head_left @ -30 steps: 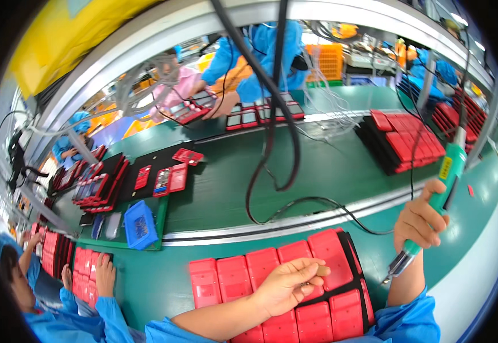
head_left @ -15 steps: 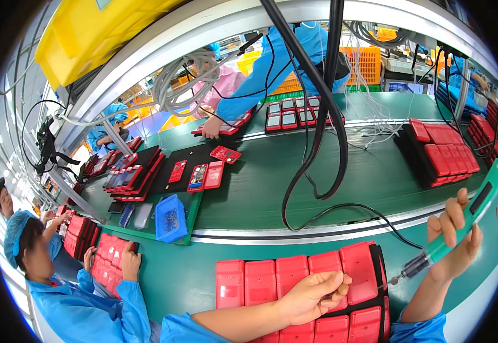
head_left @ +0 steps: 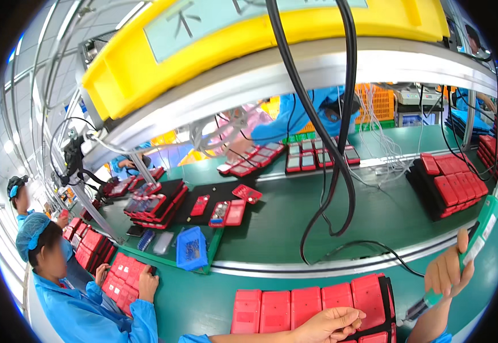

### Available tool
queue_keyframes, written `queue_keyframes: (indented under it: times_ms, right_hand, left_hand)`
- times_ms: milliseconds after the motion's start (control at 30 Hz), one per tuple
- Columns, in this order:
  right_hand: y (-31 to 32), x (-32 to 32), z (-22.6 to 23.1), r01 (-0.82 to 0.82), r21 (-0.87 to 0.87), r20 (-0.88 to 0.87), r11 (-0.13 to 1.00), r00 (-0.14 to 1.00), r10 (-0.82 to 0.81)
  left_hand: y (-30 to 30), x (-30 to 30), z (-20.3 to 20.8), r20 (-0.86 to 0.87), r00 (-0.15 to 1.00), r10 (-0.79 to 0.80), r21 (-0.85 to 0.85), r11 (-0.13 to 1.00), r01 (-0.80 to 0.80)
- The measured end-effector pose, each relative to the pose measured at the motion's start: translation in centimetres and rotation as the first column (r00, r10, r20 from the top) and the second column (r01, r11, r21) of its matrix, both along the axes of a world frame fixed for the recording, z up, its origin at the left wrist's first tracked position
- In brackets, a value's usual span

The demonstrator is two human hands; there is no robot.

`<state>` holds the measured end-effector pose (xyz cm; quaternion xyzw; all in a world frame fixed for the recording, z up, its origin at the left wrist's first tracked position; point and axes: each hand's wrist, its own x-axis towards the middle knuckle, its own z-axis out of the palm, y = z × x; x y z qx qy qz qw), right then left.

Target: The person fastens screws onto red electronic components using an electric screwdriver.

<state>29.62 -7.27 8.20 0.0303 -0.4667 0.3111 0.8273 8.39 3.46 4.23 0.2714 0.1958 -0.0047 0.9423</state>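
My right hand [head_left: 448,273] is wrapped round a green-and-white electric screwdriver [head_left: 483,226], its bit end tilted down toward the left. Close to that bit end lies a black tray [head_left: 387,294] holding rows of red plastic casings [head_left: 306,306] with small screw holes. Over the casings at the lower edge, my left hand [head_left: 330,324] is closed, thumb and fingers pinched together. Whatever those fingers hold is too small or hidden to make out.
A blue bin [head_left: 192,248] of small parts stands beyond, left of centre. Black cables [head_left: 349,171] hang ahead beneath a yellow bin [head_left: 249,34] on a metal frame. Stacked red casings [head_left: 454,183] are at far right. A co-worker [head_left: 83,286] handles similar casings at left.
The view has tilted upward, so the bench sits lower in the picture and more of the yellow bin shows. My right hand still holds the screwdriver; my left stays pinched over the casings.
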Motion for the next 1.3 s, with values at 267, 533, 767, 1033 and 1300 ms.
queue_keyframes:
  times_ms: [267,533,767,1033,1300]
  right_hand:
    - [1.5,-2.1,0.4,0.382,-0.117,-0.064,0.917,0.918,-0.391]
    - [1.2,-3.8,1.3,0.475,-0.044,-0.001,0.879,0.88,-0.476]
    - [1.0,-4.7,0.9,0.346,0.003,0.03,0.938,0.938,-0.345]
    - [1.1,-5.2,1.1,0.408,-0.029,0.038,0.913,0.913,-0.406]
    - [1.3,-5.6,1.0,0.413,0.022,0.072,0.911,0.908,-0.413]
  left_hand:
    - [0.8,0.2,-0.8,-0.128,0.985,-0.119,0.096,0.987,0.132]
    - [0.7,0.4,0.1,-0.238,0.968,-0.081,-0.026,0.997,0.077]
    - [0.3,0.1,-0.1,-0.249,0.966,-0.07,-0.027,0.998,0.065]
    - [0.5,0.2,0.1,-0.242,0.968,-0.066,-0.013,0.998,0.065]
    - [0.5,0.1,-0.4,-0.246,0.964,-0.102,0.02,0.994,0.111]
